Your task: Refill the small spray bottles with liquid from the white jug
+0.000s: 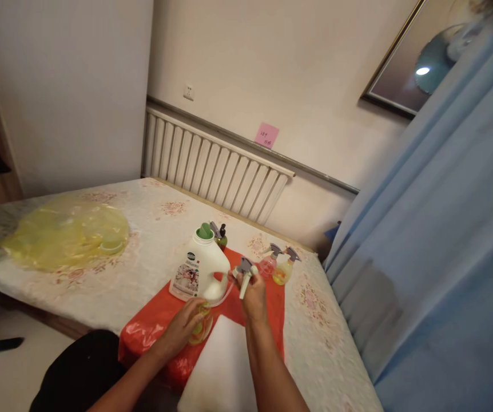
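now left hand grips bottle, right hand sprayer.

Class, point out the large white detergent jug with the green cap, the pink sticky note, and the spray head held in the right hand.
White detergent jug (201,269), head view, label side.
Pink sticky note (266,135), head view, centre.
Grey-and-white spray head (245,270), head view, trigger top.

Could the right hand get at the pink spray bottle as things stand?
Probably not freely: the right hand already grips a spray trigger head. The pink spray bottle stands just beyond it on the red sheet, with nothing between them.
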Tool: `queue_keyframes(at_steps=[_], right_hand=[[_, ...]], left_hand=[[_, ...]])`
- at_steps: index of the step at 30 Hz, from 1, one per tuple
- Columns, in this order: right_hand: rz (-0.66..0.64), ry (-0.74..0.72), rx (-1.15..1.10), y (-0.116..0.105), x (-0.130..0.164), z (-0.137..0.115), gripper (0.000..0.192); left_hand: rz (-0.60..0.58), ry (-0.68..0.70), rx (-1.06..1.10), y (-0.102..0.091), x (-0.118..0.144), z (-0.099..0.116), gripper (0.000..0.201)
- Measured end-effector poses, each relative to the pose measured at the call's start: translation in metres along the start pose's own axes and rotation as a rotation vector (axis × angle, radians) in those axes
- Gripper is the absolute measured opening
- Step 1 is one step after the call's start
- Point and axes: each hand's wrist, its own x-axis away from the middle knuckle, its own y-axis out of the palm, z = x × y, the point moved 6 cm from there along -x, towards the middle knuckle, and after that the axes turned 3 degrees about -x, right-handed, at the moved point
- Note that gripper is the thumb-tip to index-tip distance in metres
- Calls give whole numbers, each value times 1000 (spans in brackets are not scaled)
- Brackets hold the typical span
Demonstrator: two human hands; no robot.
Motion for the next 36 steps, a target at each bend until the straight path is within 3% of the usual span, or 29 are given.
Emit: queue_keyframes(at_steps=[7, 16, 36], right_hand=[[-135, 64, 220, 22, 21, 25, 25], [-276, 114, 340, 20, 41, 58, 17], [-389, 73, 378, 21, 47, 41, 16]], left_hand=[[-35, 51, 17, 1, -1, 5, 29], [-58, 92, 41, 1, 1, 9, 28], [-19, 81, 57, -1, 2, 13, 34]])
